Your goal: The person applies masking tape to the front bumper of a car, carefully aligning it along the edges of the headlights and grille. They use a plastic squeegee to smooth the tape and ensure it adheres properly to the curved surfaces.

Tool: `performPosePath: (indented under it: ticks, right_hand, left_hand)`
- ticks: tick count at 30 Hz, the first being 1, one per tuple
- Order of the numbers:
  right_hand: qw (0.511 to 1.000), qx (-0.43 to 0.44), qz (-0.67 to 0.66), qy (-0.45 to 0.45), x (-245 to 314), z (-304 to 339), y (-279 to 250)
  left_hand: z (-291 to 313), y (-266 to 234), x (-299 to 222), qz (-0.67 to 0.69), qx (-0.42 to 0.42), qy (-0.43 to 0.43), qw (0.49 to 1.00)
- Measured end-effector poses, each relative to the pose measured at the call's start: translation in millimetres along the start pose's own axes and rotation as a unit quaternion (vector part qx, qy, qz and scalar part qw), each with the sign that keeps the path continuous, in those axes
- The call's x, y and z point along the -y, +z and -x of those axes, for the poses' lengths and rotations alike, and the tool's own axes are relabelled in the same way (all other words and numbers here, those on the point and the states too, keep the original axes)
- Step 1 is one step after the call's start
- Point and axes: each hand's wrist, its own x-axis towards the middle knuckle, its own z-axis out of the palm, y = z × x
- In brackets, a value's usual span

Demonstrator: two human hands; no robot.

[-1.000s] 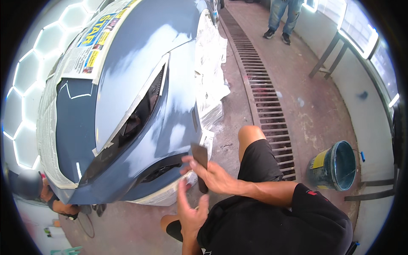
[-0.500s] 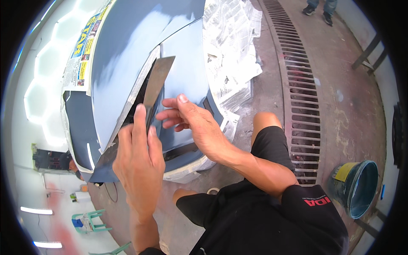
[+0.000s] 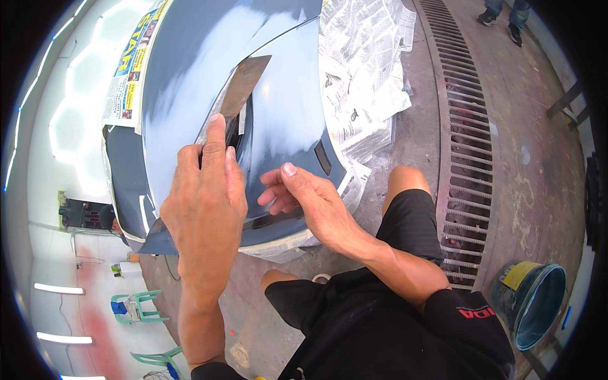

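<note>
Clamps a flat brownish strip (image 3: 247, 85) in the left hand (image 3: 206, 196), pointing beyond the grip and over the car's front; hides its lower end behind the fingers. Covers much of the dark headlight (image 3: 234, 133) just past the grip, leaving its outline hard to make out. Curls the right hand (image 3: 310, 199) loosely right of the grip, with thumb and fingertips parted. Cuts off a bystander's legs (image 3: 518, 16) farther right, at the upper edge.
</note>
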Motion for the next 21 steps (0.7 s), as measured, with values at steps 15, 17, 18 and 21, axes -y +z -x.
performPosePath:
  ticks: [15,17,18,21]
  right_hand:
    - [1.000,0.002,0.011,-0.001,-7.0,1.1,5.6]
    - [1.000,0.004,0.013,-0.002,-7.3,1.1,7.7]
    - [1.000,0.004,0.014,0.000,-7.3,1.2,8.8]
    - [1.000,0.005,0.012,0.004,-7.5,2.2,11.6]
  left_hand:
    - [27.8,-27.6,16.0,0.045,0.047,-0.048,0.997]
    - [32.6,-30.8,21.3,0.052,0.050,-0.047,0.996]
    - [34.7,-32.5,23.0,0.055,0.054,-0.052,0.996]
    - [42.2,-37.7,29.8,0.053,0.066,-0.058,0.995]
